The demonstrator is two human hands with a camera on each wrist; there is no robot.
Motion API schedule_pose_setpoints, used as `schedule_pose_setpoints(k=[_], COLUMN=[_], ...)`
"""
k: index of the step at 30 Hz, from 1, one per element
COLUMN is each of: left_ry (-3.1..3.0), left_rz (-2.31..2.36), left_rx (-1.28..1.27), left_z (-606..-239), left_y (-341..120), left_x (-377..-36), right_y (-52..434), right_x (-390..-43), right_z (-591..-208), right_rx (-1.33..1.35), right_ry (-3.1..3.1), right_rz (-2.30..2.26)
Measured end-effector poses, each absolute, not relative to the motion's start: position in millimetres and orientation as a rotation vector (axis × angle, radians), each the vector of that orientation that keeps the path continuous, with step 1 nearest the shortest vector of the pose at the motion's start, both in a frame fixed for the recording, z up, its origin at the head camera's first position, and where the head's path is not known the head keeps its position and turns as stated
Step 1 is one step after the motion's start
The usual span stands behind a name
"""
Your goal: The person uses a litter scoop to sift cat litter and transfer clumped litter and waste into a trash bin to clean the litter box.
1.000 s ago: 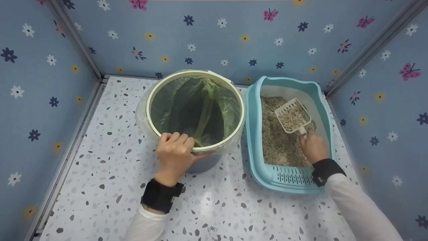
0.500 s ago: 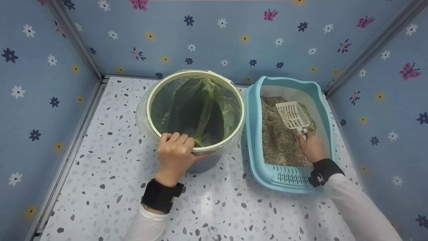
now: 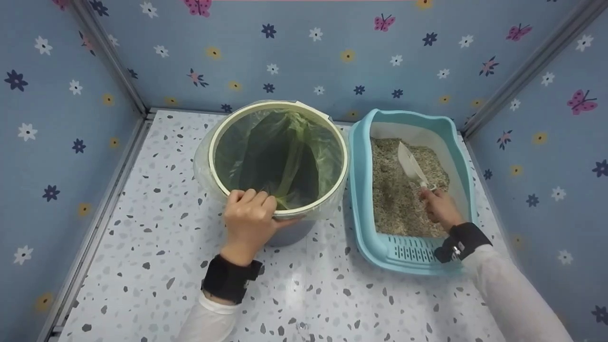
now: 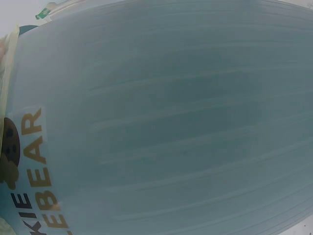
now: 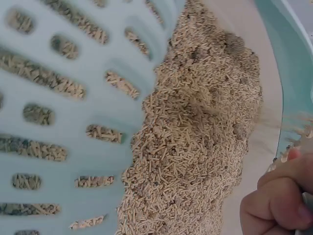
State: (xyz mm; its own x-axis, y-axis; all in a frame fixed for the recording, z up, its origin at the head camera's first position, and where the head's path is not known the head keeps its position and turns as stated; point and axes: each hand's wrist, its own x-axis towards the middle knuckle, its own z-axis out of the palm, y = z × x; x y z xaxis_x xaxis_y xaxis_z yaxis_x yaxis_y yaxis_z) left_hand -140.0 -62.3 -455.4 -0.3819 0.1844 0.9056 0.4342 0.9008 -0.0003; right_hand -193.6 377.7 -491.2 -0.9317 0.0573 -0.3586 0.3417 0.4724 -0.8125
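- Two bare hands work side by side, both curled round something: the left hand [image 3: 249, 213] grips the near edge of a bin [image 3: 287, 233], and the right hand [image 3: 441, 206] holds the handle of a white scoop [image 3: 410, 161].
- The bin stands on the left, its cream rim [image 3: 304, 209] lined with a thin yellow-green bag [image 3: 327, 142]; the left fingers hook over that rim, and the thumb lies along the outside.
- In the left wrist view, the bin's ribbed, grey-blue side fills most of the frame, with brown lettering [image 4: 36, 161] at its left, where "BEAR" can be read.
- The scoop is over the litter box [image 3: 362, 190], turned on its side so that its bowl shows nearly edge-on, tip toward the far end; whether it touches the litter [image 3: 394, 209] cannot be told.
- Blurred pale bits [image 5: 293, 127] show in the air beside the right hand, at the right of its wrist view.
- The blue litter box sits on the right, just beside the bin, with a slotted ledge [image 3: 415, 249] at its near end.
- Both stand on a speckled white surface [image 3: 156, 266], before a blue wall [image 3: 304, 61] printed with flowers and butterflies.
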Motion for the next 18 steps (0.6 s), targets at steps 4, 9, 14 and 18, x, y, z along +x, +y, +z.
schedule_pose_setpoints(k=[4, 9, 14, 18], left_ry=[-1.986, -1.989, -1.954, -1.948], left_rz=[-0.294, -0.300, -0.324, -0.336], left_rx=[-0.446, -0.443, -0.442, -0.448], left_z=[-455.9, -457.8, -458.4, -458.5], left_y=[-62.6, -61.8, -60.4, -60.3], left_x=[-139.8, -140.3, -141.5, -141.7], right_y=[379.1, 380.0, 380.4, 380.6], right_x=[-193.7, -194.1, -193.9, -192.3], right_z=[-489.4, -489.8, -494.2, -496.2], right_rx=[0.328, 0.268, 0.105, 0.044], right_ry=[2.441, 2.700, 3.053, 3.179], right_rz=[-1.438, -1.148, -0.729, -0.535])
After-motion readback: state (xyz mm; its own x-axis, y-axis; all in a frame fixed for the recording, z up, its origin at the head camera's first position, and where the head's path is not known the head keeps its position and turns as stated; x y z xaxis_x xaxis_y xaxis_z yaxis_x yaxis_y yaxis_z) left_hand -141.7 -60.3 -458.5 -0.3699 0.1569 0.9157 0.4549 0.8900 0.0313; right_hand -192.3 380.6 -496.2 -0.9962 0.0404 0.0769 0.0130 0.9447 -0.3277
